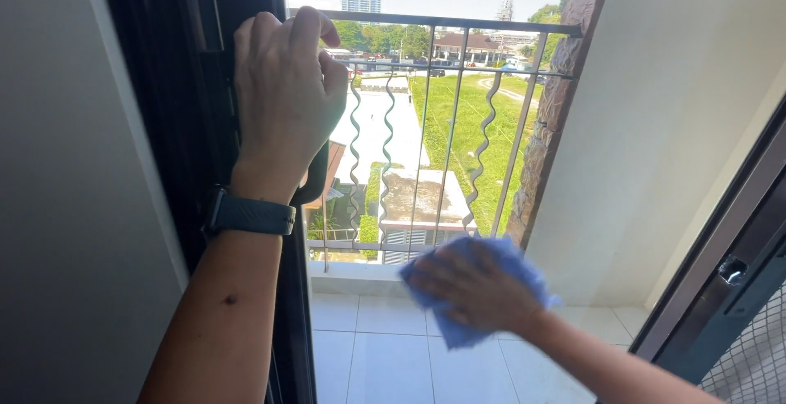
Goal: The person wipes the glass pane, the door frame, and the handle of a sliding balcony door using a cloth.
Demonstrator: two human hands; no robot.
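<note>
My left hand (282, 97) is curled around the dark handle (314, 176) on the edge of a dark-framed glass door (176, 117) at the left. A dark band sits on that wrist. My right hand (471, 289) presses flat on a blue cloth (491, 258), held against what looks like a clear glass pane, low in the middle of the view. The cloth bunches under my palm and sticks out above and below the fingers.
Beyond the glass lies a small balcony with white floor tiles (385, 355) and a grey metal railing (446, 23) with wavy bars. A cream wall (679, 126) and a stone-clad pillar (557, 93) stand at right. A dark door frame with a latch (731, 270) is at the far right.
</note>
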